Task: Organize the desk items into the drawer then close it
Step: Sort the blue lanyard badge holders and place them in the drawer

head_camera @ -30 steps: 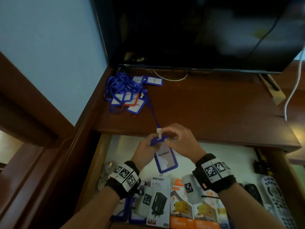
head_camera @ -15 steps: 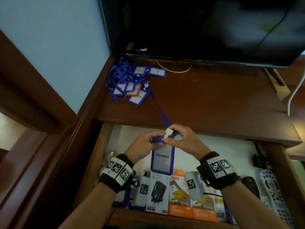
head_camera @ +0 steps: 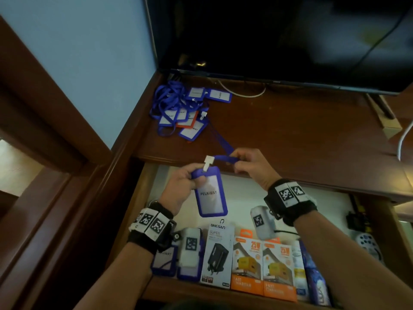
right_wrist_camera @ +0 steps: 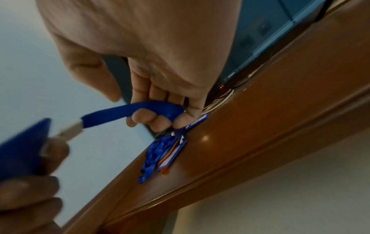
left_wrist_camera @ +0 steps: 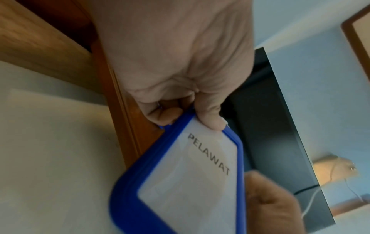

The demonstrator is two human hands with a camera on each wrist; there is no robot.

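Observation:
A blue badge holder (head_camera: 211, 193) marked PELAWAT hangs over the open drawer (head_camera: 143, 198). My left hand (head_camera: 190, 177) pinches its top edge, thumb on the card face (left_wrist_camera: 210, 120). A white clip (head_camera: 208, 162) joins it to a blue lanyard strap (head_camera: 223, 158). My right hand (head_camera: 243, 159) has its fingers curled round that strap (right_wrist_camera: 140, 109), just above the desk's front edge. The strap runs back to a pile of blue and orange badges and lanyards (head_camera: 183, 110) at the desk's back left.
The drawer front holds a black charger box (head_camera: 218, 256), two orange charger boxes (head_camera: 263, 269), blue badge holders (head_camera: 165, 260) and blue packets (head_camera: 315, 278); remotes (head_camera: 368, 245) lie at its right. A dark TV (head_camera: 279, 36) stands behind the desk top (head_camera: 301, 130). A white cable (head_camera: 402, 142) hangs at right.
The hands have drawn apart: my right hand has slid along the strap to the right, away from the clip. The badge holder now hangs tilted from my left hand.

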